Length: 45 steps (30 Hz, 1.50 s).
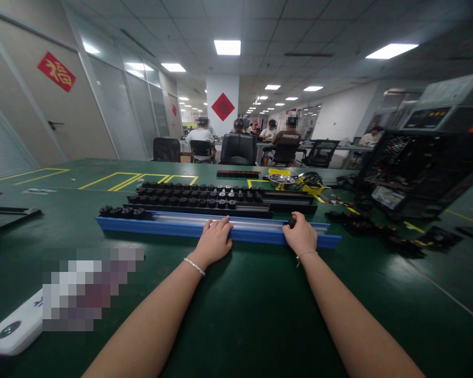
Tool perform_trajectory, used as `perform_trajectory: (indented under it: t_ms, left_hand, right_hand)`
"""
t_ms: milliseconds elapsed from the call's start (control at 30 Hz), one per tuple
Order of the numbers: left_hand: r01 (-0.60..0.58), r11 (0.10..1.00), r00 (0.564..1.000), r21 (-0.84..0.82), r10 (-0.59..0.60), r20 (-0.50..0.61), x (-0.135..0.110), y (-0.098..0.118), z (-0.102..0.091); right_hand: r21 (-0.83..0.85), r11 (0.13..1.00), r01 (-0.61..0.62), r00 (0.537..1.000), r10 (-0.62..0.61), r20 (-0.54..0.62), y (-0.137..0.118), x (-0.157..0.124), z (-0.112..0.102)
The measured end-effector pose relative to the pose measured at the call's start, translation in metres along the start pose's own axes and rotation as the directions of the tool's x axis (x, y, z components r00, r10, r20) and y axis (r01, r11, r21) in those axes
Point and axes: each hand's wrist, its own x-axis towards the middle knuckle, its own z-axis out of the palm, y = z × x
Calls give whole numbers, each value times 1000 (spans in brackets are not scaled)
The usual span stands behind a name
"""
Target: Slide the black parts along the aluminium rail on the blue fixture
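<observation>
A long blue channel rail [173, 229] with a silvery inside lies across the table in front of me. Several round black pieces, perhaps socket modules [122, 211], sit in its left end. Over the middle of the rail rests my left hand [216, 242], fingers stretched out on its near edge and holding nothing. Toward the right end, my right hand [303, 237] pinches a small black piece [291, 222] at the rail; the fingers partly hide it. Just behind lie black rails [260, 214] carrying rows of similar black pieces.
On the right stand an open black computer case [405, 168] and loose black parts [378, 226]. A metal bowl [281, 179] and a yellow container [310, 184] are behind the rails. A partly blurred white object [19, 325] lies front left. People sit beyond the table.
</observation>
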Motion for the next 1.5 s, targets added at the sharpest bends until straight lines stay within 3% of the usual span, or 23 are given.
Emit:
perform_trajectory:
  t_ms: [400, 1500]
  left_hand:
    - [-7, 1000, 1000, 5, 7, -6, -1, -1, 1]
    - [-18, 1000, 999, -1, 18, -28, 0, -2, 3]
  right_hand:
    - [-128, 992, -15, 1000, 15, 1, 11, 1, -5]
    - [-164, 986, -41, 998, 46, 30, 17, 8, -12]
